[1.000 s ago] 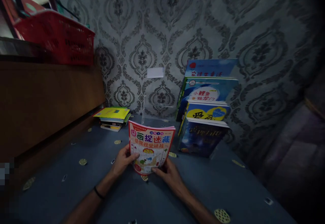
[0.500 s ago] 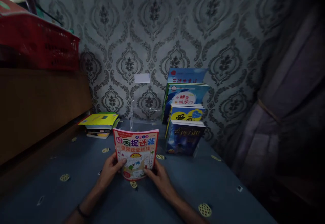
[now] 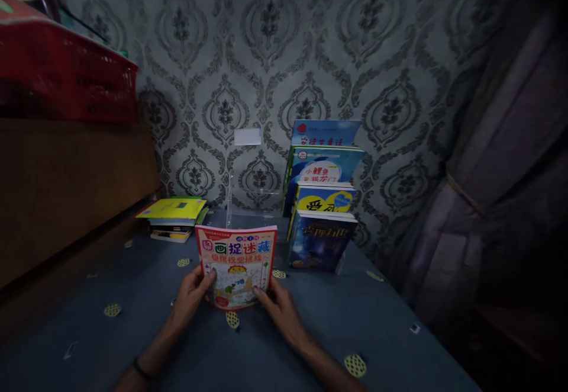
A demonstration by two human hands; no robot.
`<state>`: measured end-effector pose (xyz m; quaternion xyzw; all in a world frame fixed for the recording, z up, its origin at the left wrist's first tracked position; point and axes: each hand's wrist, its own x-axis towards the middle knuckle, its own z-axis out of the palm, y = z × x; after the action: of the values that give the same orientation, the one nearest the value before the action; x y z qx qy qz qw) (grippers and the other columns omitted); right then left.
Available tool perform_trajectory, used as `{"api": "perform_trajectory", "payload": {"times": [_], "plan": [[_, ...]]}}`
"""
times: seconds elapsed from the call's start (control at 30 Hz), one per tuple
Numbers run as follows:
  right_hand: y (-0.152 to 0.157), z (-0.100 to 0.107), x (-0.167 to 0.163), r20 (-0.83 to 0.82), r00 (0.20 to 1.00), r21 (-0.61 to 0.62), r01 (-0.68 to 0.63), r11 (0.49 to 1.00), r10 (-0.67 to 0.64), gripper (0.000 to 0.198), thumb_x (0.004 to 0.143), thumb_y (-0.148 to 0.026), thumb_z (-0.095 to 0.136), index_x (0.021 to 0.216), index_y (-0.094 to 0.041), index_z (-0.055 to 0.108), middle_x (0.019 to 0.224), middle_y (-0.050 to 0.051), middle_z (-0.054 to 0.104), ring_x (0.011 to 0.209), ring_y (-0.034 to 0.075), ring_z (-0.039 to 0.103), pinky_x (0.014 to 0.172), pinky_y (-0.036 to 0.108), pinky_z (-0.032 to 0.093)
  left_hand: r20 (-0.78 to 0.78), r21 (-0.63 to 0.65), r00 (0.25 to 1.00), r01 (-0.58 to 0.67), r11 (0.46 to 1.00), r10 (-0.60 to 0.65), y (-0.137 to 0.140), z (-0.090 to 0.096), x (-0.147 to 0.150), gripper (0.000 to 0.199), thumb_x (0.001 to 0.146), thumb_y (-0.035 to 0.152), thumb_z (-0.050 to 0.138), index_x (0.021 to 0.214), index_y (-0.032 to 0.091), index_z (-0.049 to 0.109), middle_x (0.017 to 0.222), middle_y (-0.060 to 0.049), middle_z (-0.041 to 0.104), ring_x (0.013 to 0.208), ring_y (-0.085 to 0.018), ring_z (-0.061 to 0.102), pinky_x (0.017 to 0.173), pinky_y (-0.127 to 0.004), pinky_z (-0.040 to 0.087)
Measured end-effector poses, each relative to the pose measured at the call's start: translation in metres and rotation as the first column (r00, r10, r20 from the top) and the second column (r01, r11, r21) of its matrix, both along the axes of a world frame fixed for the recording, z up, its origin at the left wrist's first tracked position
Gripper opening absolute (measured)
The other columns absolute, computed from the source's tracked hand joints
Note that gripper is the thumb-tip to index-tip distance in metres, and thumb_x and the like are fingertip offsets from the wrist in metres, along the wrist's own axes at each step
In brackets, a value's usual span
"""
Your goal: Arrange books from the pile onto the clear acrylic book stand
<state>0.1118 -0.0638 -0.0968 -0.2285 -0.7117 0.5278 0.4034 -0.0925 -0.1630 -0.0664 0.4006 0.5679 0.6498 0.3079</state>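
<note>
Both thumbs press on the front cover of one thin, red-bordered paperback booklet with large coloured characters (image 3: 237, 259), the unseen fingers wrapping behind it, so the booklet is grasped between the two hands. The left hand (image 3: 190, 291) grips its left edge and the right hand (image 3: 280, 312) its lower right edge, with both wrists bent inward and the forearms spreading apart toward the person. One black band (image 3: 142, 369) circles the left wrist. The booklet is held upright, its cover facing the person, above a dark blue, yellow-patterned cloth surface (image 3: 310, 327). Beyond it, to the right, four book covers show in stepped rows: one dark blue (image 3: 320, 244), one yellow and blue (image 3: 326, 199), and two lighter blue ones (image 3: 328, 164) behind; the exact number of volumes cannot be told. To the left lies one small pile of books with a bright yellow cover on top (image 3: 175, 208). Behind stands one clear plastic holder (image 3: 229, 196) bearing one white label (image 3: 247, 137). Farther left, one red plastic basket (image 3: 104, 84) sits on one brown wooden cabinet (image 3: 75, 173).
</note>
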Motion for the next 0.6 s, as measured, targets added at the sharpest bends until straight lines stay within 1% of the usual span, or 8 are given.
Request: {"api": "perform_trajectory", "payload": {"times": [0.07,0.13,0.27,0.3,0.37,0.47,0.53,0.6], "plan": [[0.001,0.005,0.001,0.006,1.0,0.027,0.006,1.0,-0.006,0.052,0.085,-0.063,0.064,0.113,-0.02,0.071,0.11,0.011,0.075,0.105,0.032,0.068,0.093,0.045,0.055,0.014,0.012,1.0,-0.026,1.0,0.025,0.001,0.0,-0.001,0.064,0.058,0.073,0.077,0.082,0.014,0.071,0.07,-0.005,0.068,0.058,-0.016,0.054,0.046,-0.023,0.041],[0.003,0.006,0.002,0.019,1.0,0.051,0.012,0.999,-0.013,0.051,0.086,-0.063,0.062,0.113,-0.02,0.071,0.109,0.011,0.075,0.102,0.031,0.069,0.089,0.044,0.056,0.026,0.009,0.999,-0.031,0.999,0.031,0.003,0.001,-0.001,0.066,0.055,0.075,0.078,0.08,0.015,0.071,0.066,-0.003,0.065,0.057,-0.016,0.054,0.046,-0.023,0.042],[0.006,-0.003,0.002,0.058,0.998,0.04,0.021,0.999,-0.023,0.055,0.086,-0.067,0.06,0.112,-0.02,0.071,0.094,0.008,0.076,0.08,0.027,0.069,0.068,0.038,0.058,0.024,-0.004,1.0,0.011,1.0,-0.011,0.004,0.004,0.002,0.064,0.055,0.077,0.077,0.073,0.015,0.069,0.056,0.0,0.058,0.053,-0.014,0.052,0.046,-0.023,0.043],[0.006,-0.004,0.002,0.058,0.998,0.039,0.016,0.999,-0.018,0.055,0.085,-0.067,0.059,0.112,-0.02,0.071,0.093,0.008,0.076,0.078,0.027,0.069,0.066,0.038,0.058,0.023,-0.006,1.0,0.017,1.0,-0.017,0.004,0.005,0.003,0.064,0.056,0.077,0.076,0.072,0.015,0.069,0.055,0.001,0.057,0.053,-0.014,0.051,0.046,-0.023,0.043],[0.009,-0.003,0.002,0.046,0.999,0.052,0.008,0.999,-0.01,0.054,0.086,-0.066,0.06,0.112,-0.02,0.072,0.098,0.009,0.077,0.085,0.029,0.071,0.073,0.04,0.059,0.024,-0.014,1.0,0.019,1.0,-0.018,0.005,0.005,0.003,0.065,0.056,0.077,0.076,0.074,0.015,0.069,0.054,0.002,0.056,0.052,-0.014,0.05,0.047,-0.023,0.043],[0.016,0.013,0.001,0.049,0.997,0.082,0.051,0.995,-0.055,0.052,0.081,-0.065,0.066,0.107,-0.02,0.074,0.101,0.01,0.078,0.093,0.032,0.071,0.083,0.046,0.057,0.013,-0.016,1.0,0.006,1.0,-0.006,0.006,0.004,0.002,0.064,0.057,0.077,0.076,0.074,0.016,0.068,0.056,0.001,0.057,0.051,-0.013,0.049,0.046,-0.024,0.043],[0.021,0.035,0.0,0.042,0.994,0.092,0.092,0.992,-0.097,0.052,0.076,-0.064,0.071,0.104,-0.02,0.075,0.098,0.01,0.078,0.09,0.032,0.071,0.082,0.046,0.057,0.0,-0.007,1.0,0.001,1.0,-0.001,0.007,0.003,0.0,0.063,0.057,0.076,0.077,0.077,0.016,0.07,0.059,0.001,0.06,0.053,-0.014,0.05,0.048,-0.024,0.045],[0.025,0.059,-0.002,-0.004,0.993,0.114,0.121,0.986,-0.122,0.049,0.077,-0.062,0.071,0.1,-0.02,0.076,0.096,0.008,0.078,0.088,0.03,0.07,0.08,0.043,0.057,-0.008,0.007,1.0,0.002,1.0,-0.002,0.007,0.004,-0.002,0.063,0.059,0.074,0.078,0.085,0.017,0.072,0.064,0.0,0.064,0.054,-0.015,0.052,0.05,-0.025,0.047]]}}
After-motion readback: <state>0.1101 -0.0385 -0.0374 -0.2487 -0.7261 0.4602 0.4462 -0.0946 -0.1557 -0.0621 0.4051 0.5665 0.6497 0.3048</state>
